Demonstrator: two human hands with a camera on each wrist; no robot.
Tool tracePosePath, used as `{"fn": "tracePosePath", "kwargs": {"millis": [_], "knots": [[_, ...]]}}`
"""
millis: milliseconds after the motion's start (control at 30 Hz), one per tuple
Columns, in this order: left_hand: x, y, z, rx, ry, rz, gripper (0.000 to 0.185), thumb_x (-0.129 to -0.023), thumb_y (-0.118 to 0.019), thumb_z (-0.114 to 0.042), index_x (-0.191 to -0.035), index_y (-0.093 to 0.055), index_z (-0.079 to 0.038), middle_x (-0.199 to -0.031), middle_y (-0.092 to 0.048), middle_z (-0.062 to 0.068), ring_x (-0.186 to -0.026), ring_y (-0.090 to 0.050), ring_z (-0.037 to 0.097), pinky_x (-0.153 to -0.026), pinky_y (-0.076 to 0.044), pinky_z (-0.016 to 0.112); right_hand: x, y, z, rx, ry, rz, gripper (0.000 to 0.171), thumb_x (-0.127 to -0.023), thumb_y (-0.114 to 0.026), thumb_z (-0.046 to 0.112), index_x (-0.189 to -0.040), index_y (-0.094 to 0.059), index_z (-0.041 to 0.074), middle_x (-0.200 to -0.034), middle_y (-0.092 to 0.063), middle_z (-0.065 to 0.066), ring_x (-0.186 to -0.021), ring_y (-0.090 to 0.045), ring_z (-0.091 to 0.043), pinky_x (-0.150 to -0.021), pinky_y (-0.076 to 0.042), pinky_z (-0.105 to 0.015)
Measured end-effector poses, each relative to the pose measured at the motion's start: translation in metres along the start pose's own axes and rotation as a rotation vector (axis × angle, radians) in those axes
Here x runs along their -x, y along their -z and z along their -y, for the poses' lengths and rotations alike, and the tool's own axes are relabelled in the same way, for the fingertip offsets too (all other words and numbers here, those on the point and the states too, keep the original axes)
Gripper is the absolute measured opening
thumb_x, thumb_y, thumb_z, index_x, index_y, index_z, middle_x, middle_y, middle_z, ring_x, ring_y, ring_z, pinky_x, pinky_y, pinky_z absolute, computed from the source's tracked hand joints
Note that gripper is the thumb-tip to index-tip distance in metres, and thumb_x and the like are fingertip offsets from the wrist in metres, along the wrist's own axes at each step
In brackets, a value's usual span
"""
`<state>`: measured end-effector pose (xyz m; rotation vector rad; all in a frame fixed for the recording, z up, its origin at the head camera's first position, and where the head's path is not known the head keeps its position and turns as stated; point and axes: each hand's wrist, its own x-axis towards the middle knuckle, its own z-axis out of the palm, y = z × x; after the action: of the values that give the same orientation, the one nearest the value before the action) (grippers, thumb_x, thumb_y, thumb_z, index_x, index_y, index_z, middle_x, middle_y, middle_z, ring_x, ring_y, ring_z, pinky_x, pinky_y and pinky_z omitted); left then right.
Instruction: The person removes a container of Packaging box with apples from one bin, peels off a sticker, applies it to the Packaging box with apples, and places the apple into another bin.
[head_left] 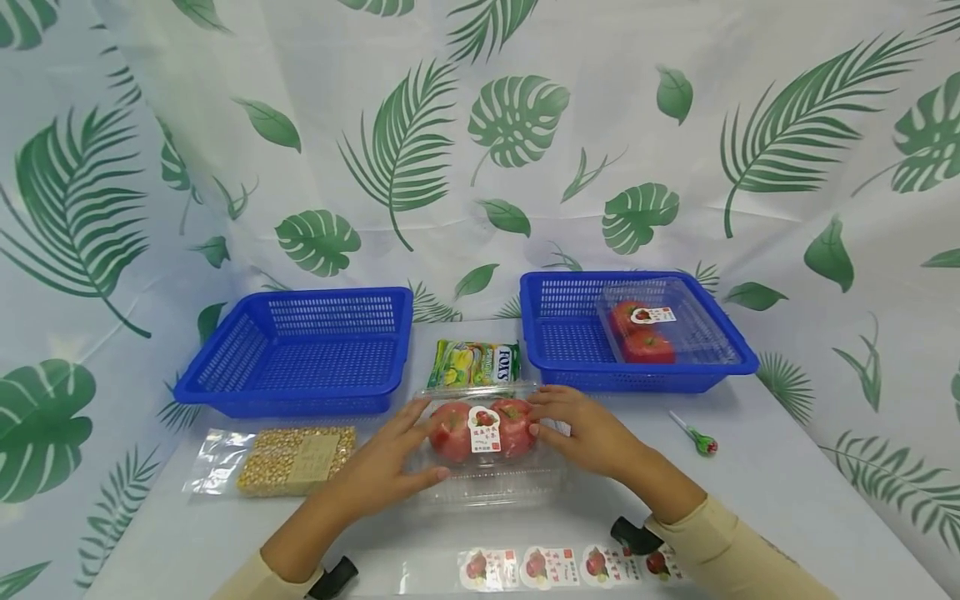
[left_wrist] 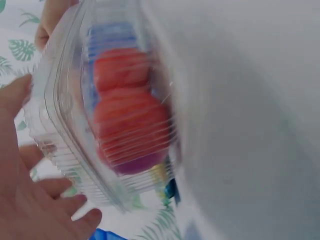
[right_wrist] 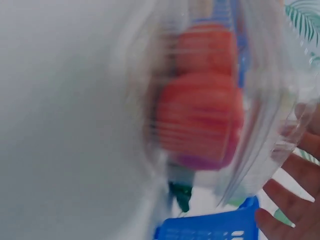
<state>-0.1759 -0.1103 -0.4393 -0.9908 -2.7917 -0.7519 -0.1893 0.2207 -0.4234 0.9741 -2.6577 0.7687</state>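
Observation:
In the head view, a clear plastic clamshell box (head_left: 487, 472) with two red apples inside is at the middle of the white table. A white label (head_left: 484, 429) with an apple picture lies on its lid. My left hand (head_left: 382, 462) is at the box's left end, fingers at the top edge and thumb stretched along the front. At the right end, my right hand (head_left: 588, 429) has its fingertips at the lid's corner. Both wrist views show the apples through the ribbed wall; the left hand's fingers (left_wrist: 55, 187) and the right hand's fingers (right_wrist: 287, 197) are spread beside it.
Behind stand two blue baskets, the left one (head_left: 292, 398) and the right one (head_left: 637, 379), which holds another labelled apple box (head_left: 701, 333). A candy bag (head_left: 475, 364), a corn kernel pack (head_left: 296, 461), a lollipop (head_left: 693, 433) and a label strip (head_left: 551, 568) lie around.

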Motion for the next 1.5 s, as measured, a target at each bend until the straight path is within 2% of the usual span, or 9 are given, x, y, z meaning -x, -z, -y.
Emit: {"fn": "tracePosePath", "kwargs": {"millis": [167, 400, 567, 733, 833, 1000, 1100, 1233, 1500], "knots": [[0.009, -0.003, -0.003, 0.101, 0.204, -0.033, 0.095, -0.081, -0.067, -0.063, -0.156, -0.023, -0.023, -0.161, -0.015, 0.003, -0.138, -0.032, 0.036, -0.097, -0.035, 0.068, 0.003, -0.002, -0.011, 0.012, -0.097, -0.089, 0.031, -0.09, -0.07, 0.019, -0.12, -0.069, 0.01, -0.133, -0.058, -0.006, -0.127, -0.048, -0.031, -0.1, -0.041, -0.055], [0.017, -0.004, -0.006, 0.367, 0.423, -0.055, 0.108, -0.075, -0.081, -0.049, -0.156, -0.018, -0.016, -0.151, -0.036, 0.018, -0.117, -0.056, 0.04, -0.089, -0.05, 0.054, 0.004, -0.006, -0.025, -0.041, -0.215, -0.19, 0.037, -0.09, -0.071, 0.023, -0.123, -0.066, 0.007, -0.126, -0.062, -0.008, -0.116, -0.057, -0.031, -0.091, -0.049, -0.05], [0.022, -0.004, -0.003, 0.543, 0.459, -0.019, 0.099, -0.08, -0.08, -0.039, -0.153, -0.021, -0.005, -0.149, -0.038, 0.022, -0.117, -0.055, 0.04, -0.085, -0.054, 0.046, 0.003, -0.008, -0.033, -0.163, -0.384, -0.176, 0.044, -0.092, -0.068, 0.034, -0.125, -0.064, 0.006, -0.12, -0.065, -0.01, -0.103, -0.063, -0.028, -0.08, -0.055, -0.044], [0.028, -0.009, -0.001, 0.836, 0.504, 0.029, 0.09, -0.087, -0.075, -0.024, -0.151, -0.019, 0.004, -0.144, -0.035, 0.033, -0.118, -0.053, 0.04, -0.082, -0.055, 0.043, -0.001, -0.009, -0.04, -0.182, -0.548, -0.09, 0.056, -0.093, -0.06, 0.05, -0.129, -0.061, 0.007, -0.116, -0.066, -0.009, -0.101, -0.063, -0.026, -0.08, -0.055, -0.042], [0.03, -0.012, -0.001, 0.979, 0.537, 0.044, 0.086, -0.089, -0.072, -0.018, -0.149, -0.016, 0.009, -0.144, -0.027, 0.04, -0.122, -0.046, 0.048, -0.081, -0.055, 0.045, -0.004, -0.01, -0.042, -0.225, -0.581, -0.038, 0.062, -0.094, -0.057, 0.052, -0.129, -0.059, 0.001, -0.113, -0.067, -0.012, -0.096, -0.065, -0.025, -0.081, -0.054, -0.044], [0.033, -0.015, 0.001, 1.052, 0.553, 0.066, 0.071, -0.093, -0.068, -0.019, -0.142, -0.026, 0.01, -0.137, -0.037, 0.037, -0.117, -0.051, 0.043, -0.083, -0.054, 0.047, -0.008, -0.017, -0.048, -0.439, -0.654, 0.001, 0.065, -0.094, -0.056, 0.053, -0.13, -0.057, -0.002, -0.111, -0.065, -0.013, -0.089, -0.064, -0.022, -0.073, -0.057, -0.039], [0.033, -0.017, 0.003, 1.061, 0.547, 0.067, 0.054, -0.092, -0.069, -0.021, -0.124, -0.037, 0.01, -0.115, -0.052, 0.023, -0.101, -0.059, 0.029, -0.081, -0.055, 0.045, -0.01, -0.02, -0.05, -0.556, -0.684, 0.001, 0.067, -0.094, -0.057, 0.052, -0.132, -0.055, -0.002, -0.116, -0.062, -0.015, -0.093, -0.062, -0.025, -0.071, -0.057, -0.037], [0.034, -0.018, 0.007, 1.062, 0.544, 0.08, 0.041, -0.092, -0.07, -0.025, -0.102, -0.04, 0.001, -0.093, -0.047, 0.007, -0.089, -0.06, 0.021, -0.081, -0.055, 0.044, -0.013, -0.02, -0.049, -0.64, -0.692, 0.013, 0.069, -0.095, -0.057, 0.051, -0.136, -0.05, -0.004, -0.13, -0.055, -0.02, -0.108, -0.059, -0.034, -0.076, -0.057, -0.04], [0.033, -0.015, 0.009, 1.116, 0.513, 0.101, 0.035, -0.093, -0.068, -0.023, -0.098, -0.04, -0.003, -0.092, -0.05, 0.006, -0.088, -0.058, 0.019, -0.081, -0.055, 0.046, -0.013, -0.02, -0.054, -0.734, -0.701, 0.063, 0.062, -0.097, -0.056, 0.044, -0.132, -0.052, -0.007, -0.128, -0.055, -0.02, -0.108, -0.055, -0.032, -0.082, -0.055, -0.041]]}}
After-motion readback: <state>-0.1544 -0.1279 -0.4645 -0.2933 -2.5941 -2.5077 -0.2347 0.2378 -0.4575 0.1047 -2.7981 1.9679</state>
